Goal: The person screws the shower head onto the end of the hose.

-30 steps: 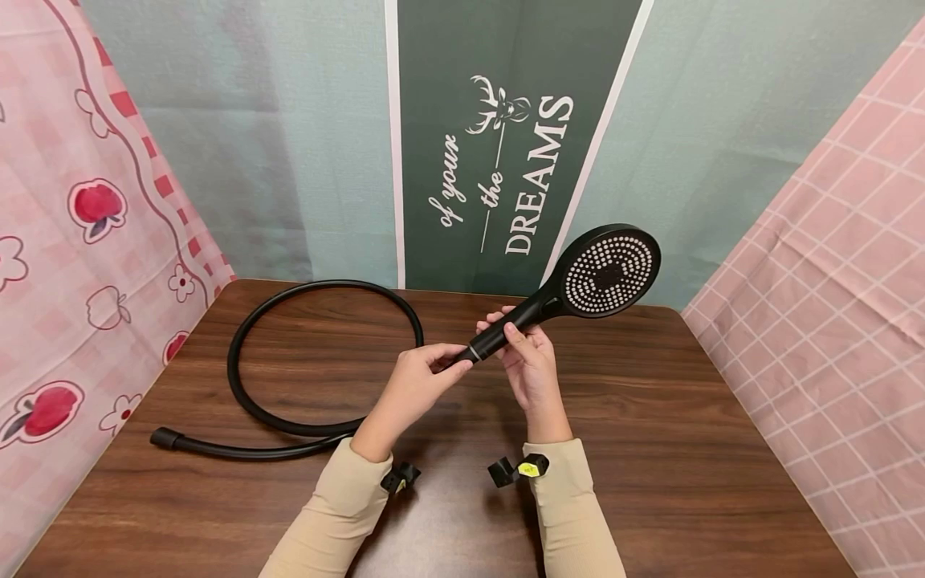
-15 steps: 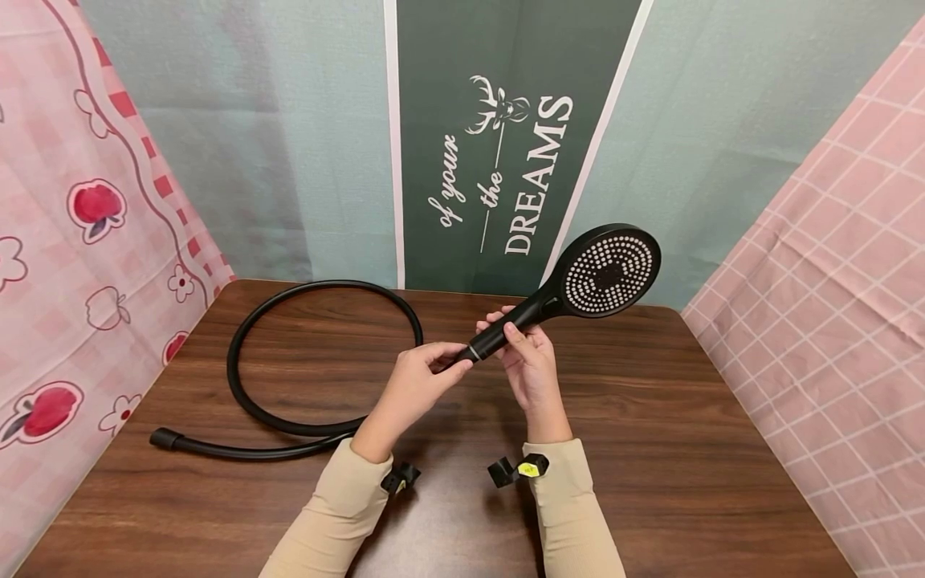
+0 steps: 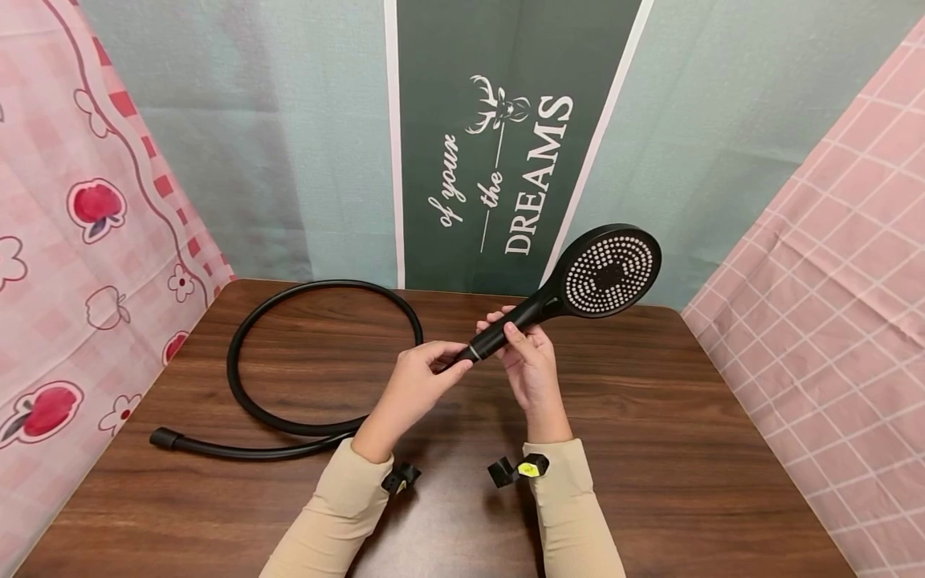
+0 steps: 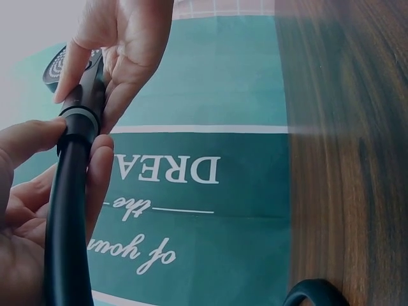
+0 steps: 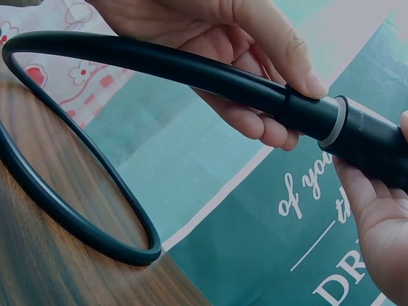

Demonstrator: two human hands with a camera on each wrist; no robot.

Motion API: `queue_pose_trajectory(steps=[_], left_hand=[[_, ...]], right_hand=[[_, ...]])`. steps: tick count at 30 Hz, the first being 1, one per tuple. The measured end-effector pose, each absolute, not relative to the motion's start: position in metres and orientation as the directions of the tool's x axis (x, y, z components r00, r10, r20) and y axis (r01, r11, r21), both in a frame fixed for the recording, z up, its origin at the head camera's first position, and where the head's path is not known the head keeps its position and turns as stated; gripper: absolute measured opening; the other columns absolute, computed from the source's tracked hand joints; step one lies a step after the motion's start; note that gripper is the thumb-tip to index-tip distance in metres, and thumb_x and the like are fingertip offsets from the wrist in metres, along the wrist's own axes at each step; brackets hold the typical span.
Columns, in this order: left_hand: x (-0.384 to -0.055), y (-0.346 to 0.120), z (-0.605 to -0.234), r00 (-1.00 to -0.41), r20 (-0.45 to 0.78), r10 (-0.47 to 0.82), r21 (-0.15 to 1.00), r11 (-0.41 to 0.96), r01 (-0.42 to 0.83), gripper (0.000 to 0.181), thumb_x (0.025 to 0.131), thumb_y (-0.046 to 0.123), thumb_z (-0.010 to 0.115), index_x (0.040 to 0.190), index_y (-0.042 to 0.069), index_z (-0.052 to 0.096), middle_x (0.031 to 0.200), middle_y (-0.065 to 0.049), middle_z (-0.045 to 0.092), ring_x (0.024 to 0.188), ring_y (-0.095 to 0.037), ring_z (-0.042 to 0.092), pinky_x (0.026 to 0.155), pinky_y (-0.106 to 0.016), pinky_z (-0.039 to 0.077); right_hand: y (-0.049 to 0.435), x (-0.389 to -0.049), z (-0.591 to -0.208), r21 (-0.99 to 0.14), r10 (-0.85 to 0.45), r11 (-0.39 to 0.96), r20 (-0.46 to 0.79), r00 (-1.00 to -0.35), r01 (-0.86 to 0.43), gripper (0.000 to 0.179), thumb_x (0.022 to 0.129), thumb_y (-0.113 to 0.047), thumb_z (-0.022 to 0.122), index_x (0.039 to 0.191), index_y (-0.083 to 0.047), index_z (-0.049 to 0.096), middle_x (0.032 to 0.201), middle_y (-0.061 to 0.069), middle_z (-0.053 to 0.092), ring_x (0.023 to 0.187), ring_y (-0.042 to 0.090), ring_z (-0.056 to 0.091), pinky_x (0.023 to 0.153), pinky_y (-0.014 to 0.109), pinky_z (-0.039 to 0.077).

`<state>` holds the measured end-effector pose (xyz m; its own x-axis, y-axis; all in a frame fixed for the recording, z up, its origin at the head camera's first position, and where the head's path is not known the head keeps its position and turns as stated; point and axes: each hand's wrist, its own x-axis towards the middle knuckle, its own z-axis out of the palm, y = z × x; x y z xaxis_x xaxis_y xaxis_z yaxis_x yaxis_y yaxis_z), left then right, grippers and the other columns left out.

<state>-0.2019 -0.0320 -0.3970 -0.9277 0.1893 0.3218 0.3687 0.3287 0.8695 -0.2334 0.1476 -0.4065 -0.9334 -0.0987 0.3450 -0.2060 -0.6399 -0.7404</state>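
A black shower head with pale nozzles is held above the table, its face tilted toward the head camera. My right hand grips its handle, thumb on top and fingers behind. At the handle's lower end, my left hand pinches the end fitting of a black shower hose between thumb and fingers. In the right wrist view a pale ring shows where the hose fitting meets the handle. The threads are hidden. The hose loops down onto the table at the left.
The hose's free end lies on the brown wooden table at left. A green cloth with lettering hangs behind. Pink patterned cloths stand at the left and right.
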Motion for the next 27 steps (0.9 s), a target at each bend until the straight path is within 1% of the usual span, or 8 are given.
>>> queue_pose_trajectory(steps=[8,15,19,22,27], left_hand=[[-0.2031,-0.0327,-0.3980,-0.928,0.324,0.182,0.872,0.322,0.368,0.023,0.091,0.016,0.073,0.112,0.008,0.075,0.100,-0.008,0.074,0.090,-0.018,0.070,0.080,-0.034,0.059],[-0.2032,-0.0325,-0.3985,-0.910,0.367,0.194,0.844,0.342,0.414,0.022,0.091,0.016,0.073,0.111,0.007,0.075,0.099,-0.008,0.074,0.089,-0.018,0.071,0.079,-0.032,0.059],[-0.2026,-0.0318,-0.3979,-0.908,0.372,0.193,0.842,0.342,0.417,0.022,0.091,0.016,0.073,0.111,0.007,0.075,0.099,-0.008,0.074,0.090,-0.019,0.071,0.079,-0.033,0.059],[-0.2023,-0.0315,-0.3971,-0.917,0.354,0.185,0.854,0.337,0.397,0.022,0.090,0.016,0.073,0.111,0.007,0.075,0.099,-0.008,0.074,0.089,-0.019,0.071,0.080,-0.034,0.059],[-0.2032,-0.0319,-0.3976,-0.934,0.304,0.187,0.869,0.347,0.352,0.022,0.091,0.018,0.073,0.111,0.008,0.075,0.099,-0.007,0.075,0.086,-0.017,0.070,0.075,-0.032,0.058]], right_hand=[[0.1468,-0.2333,-0.4065,-0.744,-0.097,-0.635,0.342,-0.935,-0.207,0.017,0.102,-0.004,0.051,0.119,-0.006,0.056,0.105,0.003,0.074,0.099,0.017,0.074,0.094,0.032,0.056],[0.1468,-0.2332,-0.4063,-0.732,-0.092,-0.650,0.345,-0.934,-0.206,0.021,0.102,-0.004,0.052,0.123,0.000,0.052,0.105,0.004,0.073,0.099,0.018,0.074,0.094,0.033,0.056],[0.1472,-0.2332,-0.4063,-0.732,-0.089,-0.650,0.340,-0.936,-0.204,0.021,0.102,-0.004,0.052,0.122,0.000,0.052,0.105,0.004,0.073,0.099,0.018,0.074,0.094,0.032,0.056],[0.1474,-0.2333,-0.4062,-0.740,-0.093,-0.642,0.336,-0.937,-0.202,0.021,0.102,-0.004,0.052,0.123,0.000,0.051,0.105,0.004,0.073,0.099,0.017,0.074,0.094,0.032,0.056],[0.1476,-0.2333,-0.4064,-0.747,-0.094,-0.634,0.333,-0.938,-0.201,0.021,0.102,-0.005,0.052,0.122,0.000,0.050,0.105,0.003,0.073,0.099,0.017,0.074,0.094,0.032,0.056]])
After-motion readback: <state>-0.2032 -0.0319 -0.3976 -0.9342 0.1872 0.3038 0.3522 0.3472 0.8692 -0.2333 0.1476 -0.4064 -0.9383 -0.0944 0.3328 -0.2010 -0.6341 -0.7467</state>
